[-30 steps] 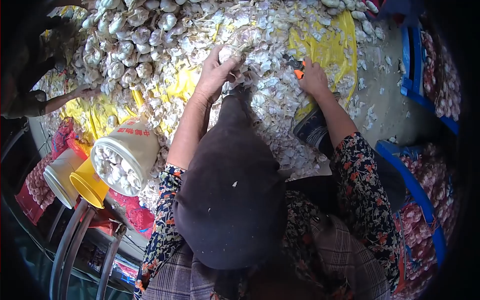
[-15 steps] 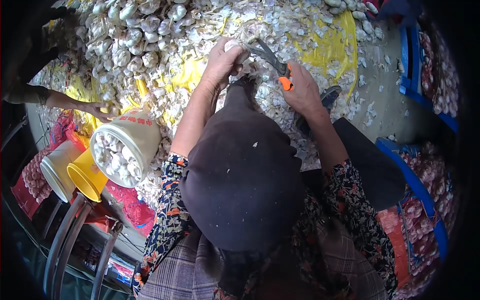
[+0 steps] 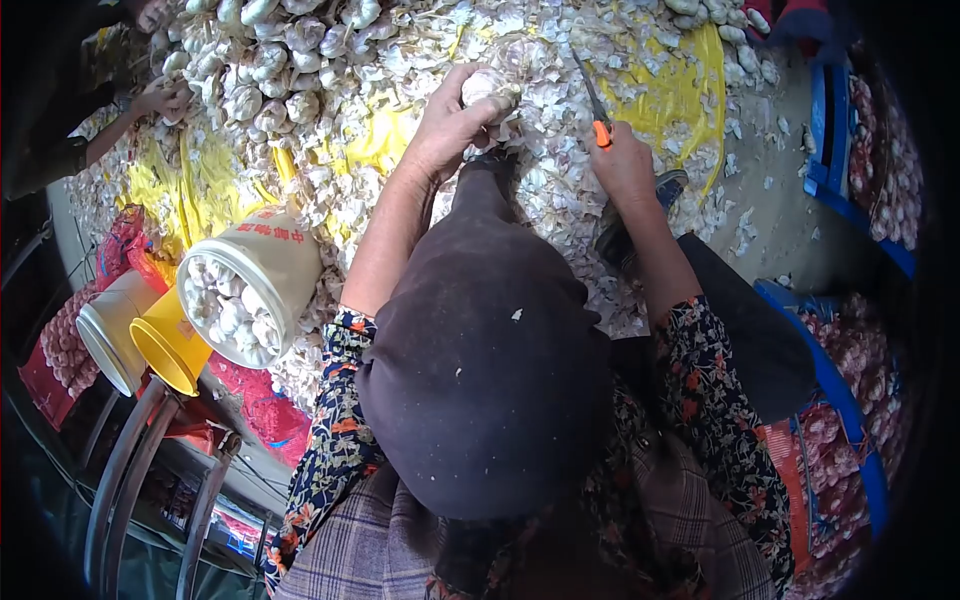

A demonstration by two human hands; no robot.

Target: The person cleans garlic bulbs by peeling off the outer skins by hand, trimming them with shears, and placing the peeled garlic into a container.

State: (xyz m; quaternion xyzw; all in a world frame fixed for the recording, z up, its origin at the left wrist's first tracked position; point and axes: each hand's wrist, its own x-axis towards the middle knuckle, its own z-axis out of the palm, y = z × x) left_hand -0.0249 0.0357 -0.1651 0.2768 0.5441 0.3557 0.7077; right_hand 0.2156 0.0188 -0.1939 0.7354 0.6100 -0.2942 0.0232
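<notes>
My left hand (image 3: pixel 443 130) is closed around a garlic bulb (image 3: pixel 484 86), thumb across its near side, above the litter of papery skins. To its right, my right hand (image 3: pixel 624 165) grips pruning shears with orange handles (image 3: pixel 601 133). Their dark blades point up and away, apart from the bulb. Loose garlic skins (image 3: pixel 545 150) lie thickly beneath both hands. My dark-covered knee (image 3: pixel 480 330) fills the middle of the view below them.
Unpeeled garlic bulbs (image 3: pixel 270 60) are heaped at upper left, where another person's hand (image 3: pixel 165 100) reaches. A white bucket (image 3: pixel 290 250) of trimmed bulbs leans beside my left arm, near a yellow bucket (image 3: pixel 165 345). Blue metal frames (image 3: pixel 825 350) and bagged garlic (image 3: pixel 835 470) stand at right.
My right hand has drawn the shears rightward, away from the bulb. The left hand still holds the bulb, now turned more into view. The other person's hand has moved up to the heap.
</notes>
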